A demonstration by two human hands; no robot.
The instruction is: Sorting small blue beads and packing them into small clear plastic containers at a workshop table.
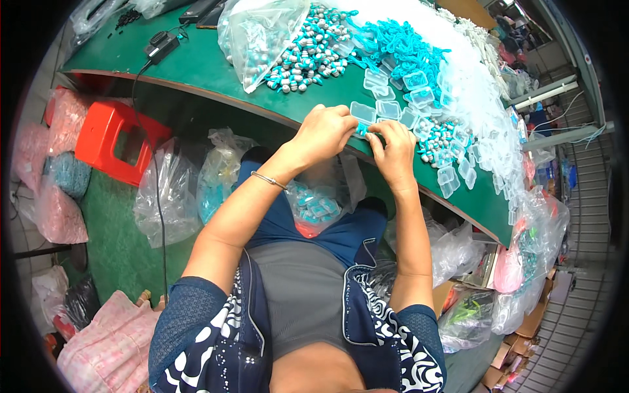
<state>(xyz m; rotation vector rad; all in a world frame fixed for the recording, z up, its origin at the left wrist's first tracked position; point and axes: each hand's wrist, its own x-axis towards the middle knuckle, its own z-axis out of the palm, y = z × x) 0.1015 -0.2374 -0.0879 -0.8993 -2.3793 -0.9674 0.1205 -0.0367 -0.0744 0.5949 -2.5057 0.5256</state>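
At the front edge of the green table, my left hand [325, 133] pinches the left side of a small clear plastic box [363, 112], its lid tipped up. My right hand [395, 152] has its thumb and forefinger closed on the box's right side. A bit of teal [361, 130] shows inside, between the fingertips; its exact kind is hidden. Several more clear boxes [388, 109] lie just beyond my hands. Right of my right hand sits a small pile of grey and teal bead-like pieces [435, 139].
Farther back are a larger pile of grey and teal pieces [300, 69], a plastic bag [257, 46], teal cords [400, 42] and a heap of clear boxes [488, 131]. In my lap a bag [314, 202] holds filled boxes. A red stool [98, 141] stands left, near a hanging black cable [156, 177].
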